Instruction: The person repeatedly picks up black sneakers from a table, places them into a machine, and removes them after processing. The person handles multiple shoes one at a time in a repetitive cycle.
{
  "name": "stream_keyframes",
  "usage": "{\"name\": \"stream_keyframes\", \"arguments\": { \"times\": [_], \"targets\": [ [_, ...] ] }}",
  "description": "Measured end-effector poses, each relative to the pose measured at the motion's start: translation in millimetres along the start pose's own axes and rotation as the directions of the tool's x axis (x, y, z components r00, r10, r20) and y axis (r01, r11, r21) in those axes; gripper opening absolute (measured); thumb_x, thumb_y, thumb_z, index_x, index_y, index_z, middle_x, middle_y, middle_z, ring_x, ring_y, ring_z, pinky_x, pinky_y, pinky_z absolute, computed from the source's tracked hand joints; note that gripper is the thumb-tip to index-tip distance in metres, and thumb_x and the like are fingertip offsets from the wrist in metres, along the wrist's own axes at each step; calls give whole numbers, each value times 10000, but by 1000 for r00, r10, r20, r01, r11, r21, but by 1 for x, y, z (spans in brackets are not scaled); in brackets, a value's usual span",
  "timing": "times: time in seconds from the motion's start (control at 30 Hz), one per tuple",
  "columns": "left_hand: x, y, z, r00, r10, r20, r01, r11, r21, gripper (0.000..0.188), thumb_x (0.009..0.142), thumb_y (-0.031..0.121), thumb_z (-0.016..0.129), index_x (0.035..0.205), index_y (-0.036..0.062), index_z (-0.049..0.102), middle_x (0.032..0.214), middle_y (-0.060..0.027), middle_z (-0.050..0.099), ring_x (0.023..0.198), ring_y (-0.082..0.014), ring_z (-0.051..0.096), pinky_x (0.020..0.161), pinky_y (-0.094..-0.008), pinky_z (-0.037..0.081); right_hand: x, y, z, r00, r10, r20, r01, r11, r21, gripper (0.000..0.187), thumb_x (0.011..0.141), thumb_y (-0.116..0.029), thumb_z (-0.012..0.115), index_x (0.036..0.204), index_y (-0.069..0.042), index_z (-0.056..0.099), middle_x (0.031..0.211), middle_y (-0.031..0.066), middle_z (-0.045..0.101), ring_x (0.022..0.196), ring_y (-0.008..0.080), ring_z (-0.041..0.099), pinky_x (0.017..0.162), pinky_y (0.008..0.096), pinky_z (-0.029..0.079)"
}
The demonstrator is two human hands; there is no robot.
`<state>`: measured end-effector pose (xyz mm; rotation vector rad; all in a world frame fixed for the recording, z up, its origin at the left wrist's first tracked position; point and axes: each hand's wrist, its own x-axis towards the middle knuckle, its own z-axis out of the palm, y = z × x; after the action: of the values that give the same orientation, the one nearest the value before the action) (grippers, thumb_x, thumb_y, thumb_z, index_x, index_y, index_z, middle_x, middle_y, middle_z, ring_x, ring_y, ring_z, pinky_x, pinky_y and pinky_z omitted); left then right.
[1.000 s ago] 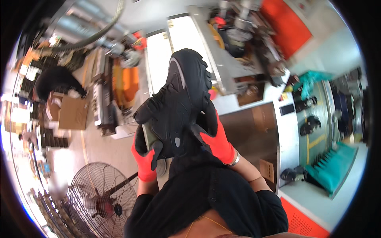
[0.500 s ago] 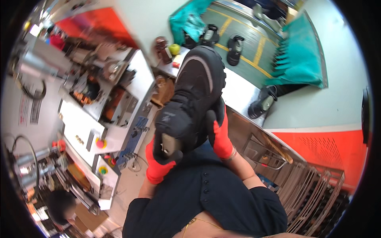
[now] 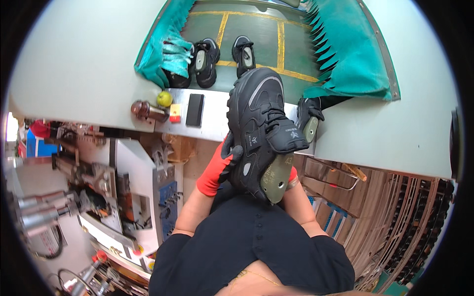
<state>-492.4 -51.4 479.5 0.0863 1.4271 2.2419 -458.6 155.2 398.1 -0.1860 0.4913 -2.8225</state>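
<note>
A chunky black sneaker (image 3: pixel 254 130) with a grey trim line round its toe is held up in front of my chest, toe pointing away. Out of its opening sticks an olive-green shoe last (image 3: pixel 277 178) with metal-rimmed holes. My left hand (image 3: pixel 219 164), in a red glove with dark grey fingers, is closed against the sneaker's left side near the sole. Behind the heel on the other side is my right hand (image 3: pixel 293 174); only a bit of red glove shows, and its fingers are hidden by the shoe.
Ahead, a green conveyor belt (image 3: pixel 249 24) with yellow lines runs between teal strip curtains (image 3: pixel 353 54). More sneakers on lasts (image 3: pixel 243 55) stand around its mouth. A black flat object (image 3: pixel 195 110), small box (image 3: pixel 176 113), green fruit (image 3: pixel 164 99) and brown bottle (image 3: pixel 148 111) line the ledge. Machinery (image 3: pixel 128 182) stands left, a rack (image 3: pixel 395 222) right.
The sneaker has turned in my hands, showing its side, tongue and more of the last. My view has swung so the conveyor lies more squarely ahead and the machines sit lower left.
</note>
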Motion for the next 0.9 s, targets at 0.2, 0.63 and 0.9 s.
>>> {"name": "stream_keyframes", "arguments": {
  "times": [0.2,0.63,0.9],
  "targets": [
    [119,-47,-64,994,-108,-18,108,994,35,774,1023,397,692,1611,27,352,1527,-87,524,1366,-208,502,1147,-371,412,100,-48,5,819,-330,-470,24,837,-546,270,1083,-198,513,1284,-56,621,1139,69,679,1055,196,650,966,364,528],
    [280,-45,-67,973,-219,-71,226,965,134,811,926,80,732,1624,2,325,1333,-94,633,1142,-156,602,985,-311,504,151,-117,-51,662,-376,-649,-259,697,-668,765,905,-79,708,1593,-2,381,1465,113,548,1343,199,518,1120,331,437],
    [386,-65,-65,925,31,-379,158,875,457,921,884,127,781,1631,-14,260,1650,-241,329,1509,-332,376,1219,-414,328,206,-186,-127,591,-526,-612,-308,554,-773,719,863,-36,731,1521,55,457,1443,150,571,1341,254,525,1124,352,432]
  ]
}}
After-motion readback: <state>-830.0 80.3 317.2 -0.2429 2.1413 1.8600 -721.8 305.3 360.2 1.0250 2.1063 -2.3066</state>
